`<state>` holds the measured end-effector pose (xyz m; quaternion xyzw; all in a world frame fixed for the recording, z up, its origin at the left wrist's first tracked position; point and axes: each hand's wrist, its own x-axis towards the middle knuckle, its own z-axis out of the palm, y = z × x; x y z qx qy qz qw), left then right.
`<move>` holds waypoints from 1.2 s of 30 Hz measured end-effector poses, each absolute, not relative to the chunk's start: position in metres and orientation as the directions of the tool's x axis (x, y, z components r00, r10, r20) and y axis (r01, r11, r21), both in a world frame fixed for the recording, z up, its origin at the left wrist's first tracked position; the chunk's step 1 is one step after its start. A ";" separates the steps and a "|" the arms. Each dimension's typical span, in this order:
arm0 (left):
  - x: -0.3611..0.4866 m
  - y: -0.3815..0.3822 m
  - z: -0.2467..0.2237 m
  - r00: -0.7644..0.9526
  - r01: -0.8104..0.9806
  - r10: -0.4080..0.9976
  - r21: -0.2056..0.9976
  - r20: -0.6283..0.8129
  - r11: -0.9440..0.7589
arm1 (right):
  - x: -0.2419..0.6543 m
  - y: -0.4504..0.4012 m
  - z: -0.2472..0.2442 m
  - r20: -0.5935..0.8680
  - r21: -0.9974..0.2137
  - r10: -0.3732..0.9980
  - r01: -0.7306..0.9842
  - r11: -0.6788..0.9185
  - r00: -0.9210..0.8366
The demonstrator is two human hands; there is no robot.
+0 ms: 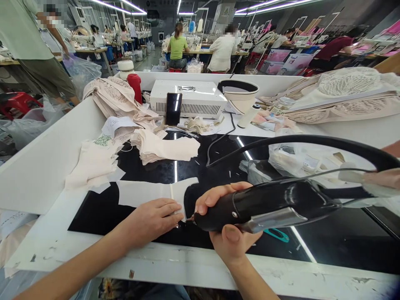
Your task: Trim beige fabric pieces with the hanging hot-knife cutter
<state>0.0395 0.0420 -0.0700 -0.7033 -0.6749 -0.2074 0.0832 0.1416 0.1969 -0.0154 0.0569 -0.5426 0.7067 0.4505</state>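
Observation:
My right hand (231, 225) is wrapped round a black corded hand tool (268, 204) with a metal lever on its side. Its thin copper-coloured tip points left, at the right edge of a white fabric piece (140, 192). Lying flat, my left hand (156, 221) presses on the lower right part of that piece, its fingertips close to the tool's tip. A narrow cream strip crosses the fabric near those fingers. Beneath it is a shiny black board (96, 212). Whether the tip touches the fabric, I cannot tell.
Stacked cream fabric pieces (165, 148) lie behind the work. A phone (173, 109) leans on a white metal box (187, 98). The tool's thick cable (312, 141) arches to the right. Plastic bags (293, 160) and a teal-handled item (278, 236) lie right. People sew in the background.

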 end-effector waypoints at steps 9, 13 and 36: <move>0.040 0.043 -0.072 0.000 0.985 0.913 0.158 0.408 -0.070 | 0.141 0.198 -0.016 0.572 -0.713 0.582 -0.701 0.006 -0.578; 0.040 0.042 -0.071 -0.003 0.984 0.909 0.162 0.417 -0.071 | 0.140 0.197 -0.016 0.572 -0.720 0.585 -0.694 0.022 -0.575; 0.043 0.041 -0.069 -0.033 0.975 0.918 0.214 0.396 -0.057 | 0.138 0.198 -0.016 0.547 -0.749 0.607 -0.660 0.048 -0.577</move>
